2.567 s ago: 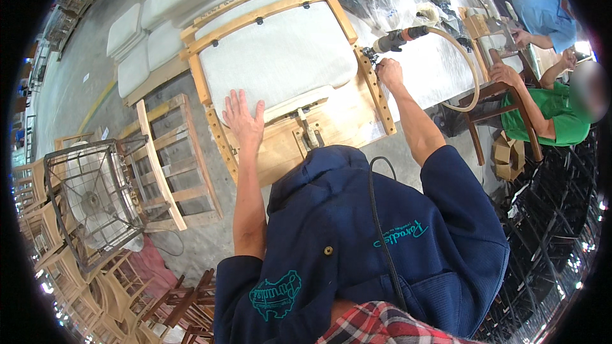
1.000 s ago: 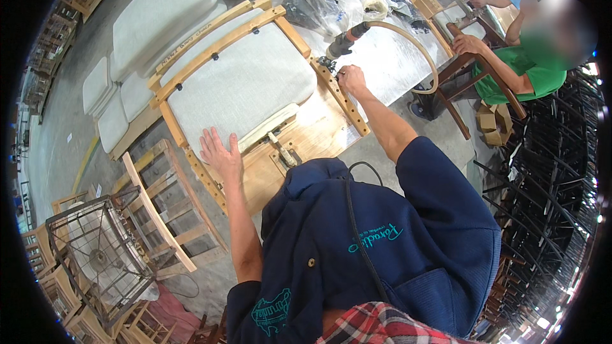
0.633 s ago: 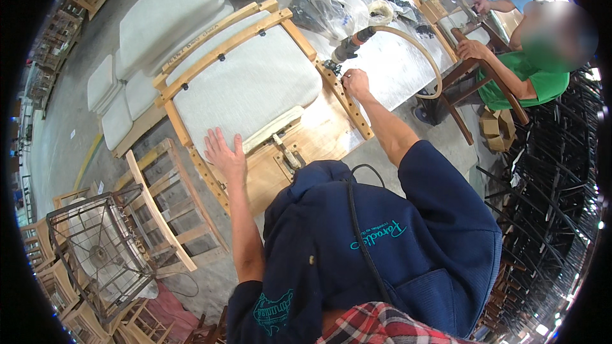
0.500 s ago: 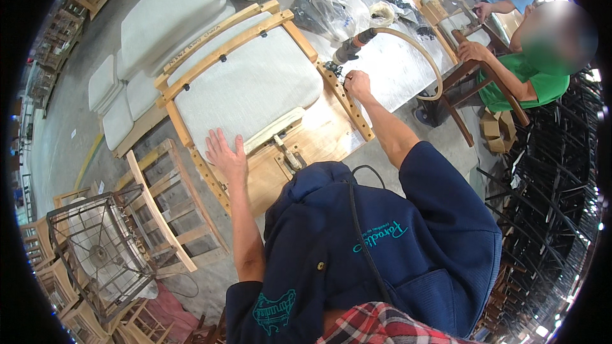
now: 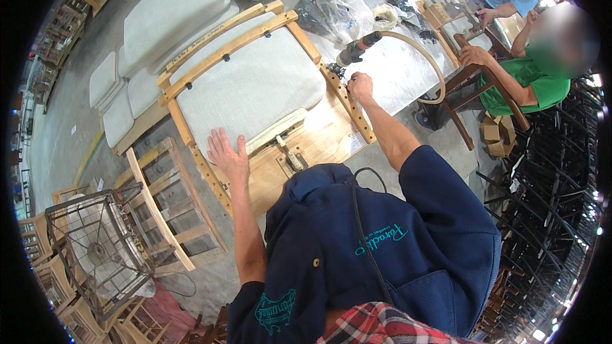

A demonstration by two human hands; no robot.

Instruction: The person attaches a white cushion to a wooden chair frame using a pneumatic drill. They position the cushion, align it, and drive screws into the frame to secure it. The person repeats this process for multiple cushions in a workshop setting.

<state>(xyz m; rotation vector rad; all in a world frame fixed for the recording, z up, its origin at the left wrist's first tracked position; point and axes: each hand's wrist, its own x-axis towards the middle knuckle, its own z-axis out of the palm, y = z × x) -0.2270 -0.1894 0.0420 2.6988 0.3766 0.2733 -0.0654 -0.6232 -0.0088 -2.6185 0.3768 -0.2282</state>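
A pale grey upholstered panel (image 5: 255, 83) lies in a wooden jig (image 5: 177, 124) on a plywood board (image 5: 335, 129). My left hand (image 5: 228, 158) rests with fingers spread at the panel's near left corner. Close by, a toggle clamp (image 5: 291, 155) on the board meets a padded bar (image 5: 277, 130) along the panel's near edge. My right hand (image 5: 361, 88) is closed beside the jig's right rail, next to a heap of small black pieces (image 5: 336, 71). Whatever its fingers hold is hidden. A power driver (image 5: 358, 50) with a beige hose lies just beyond that hand.
More pale panels (image 5: 169, 13) are stacked behind the jig. A plastic bag (image 5: 331, 16) lies past its far right corner. Two people sit or stand at right, one handling a dark wooden chair frame (image 5: 488, 79). A caged fan (image 5: 95, 251) and a pallet (image 5: 185, 210) are at left.
The whole view has shifted slightly. My right hand has moved barely toward the right beside the black pieces; my left hand stays on the panel's corner.
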